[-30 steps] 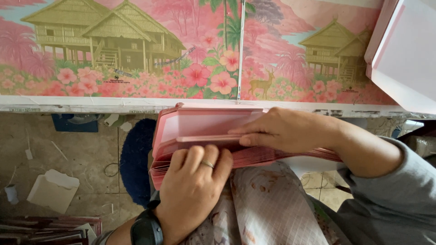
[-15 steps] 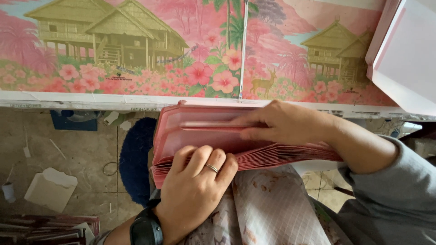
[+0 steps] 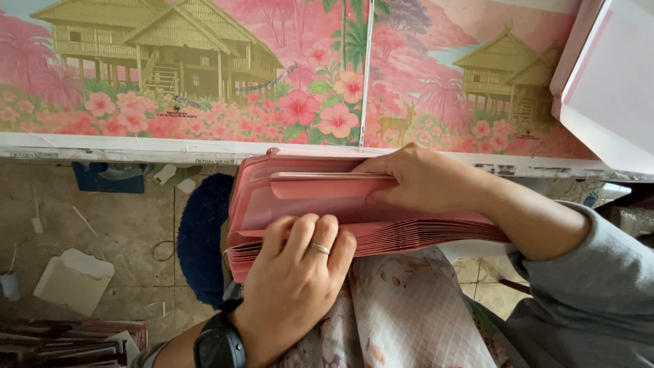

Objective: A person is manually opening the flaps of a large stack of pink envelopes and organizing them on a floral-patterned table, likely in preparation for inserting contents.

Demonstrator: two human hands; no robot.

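A thick stack of pink paper sheets (image 3: 436,235) rests on my lap, just below a table edge. My left hand (image 3: 293,279), with a ring and a black wristwatch, presses on the stack's near left corner, fingers curled over its edge. My right hand (image 3: 426,180) lies on top of the stack, fingers on a folded pink piece (image 3: 320,185) that sits on the topmost sheet. Both hands grip the stack. My lap is covered by a pale patterned cloth (image 3: 402,313).
A table (image 3: 136,146) with a pink picture of houses and flowers runs across the top. A pink-and-white box (image 3: 610,82) stands at the upper right. Below left lie a dirty floor, a dark blue round mat (image 3: 201,235), a white carton (image 3: 71,279) and stacked books (image 3: 61,344).
My right hand has slid slightly right along the top of the stack. My left hand's fingers have shifted a little on the near edge. The stack stays on my lap.
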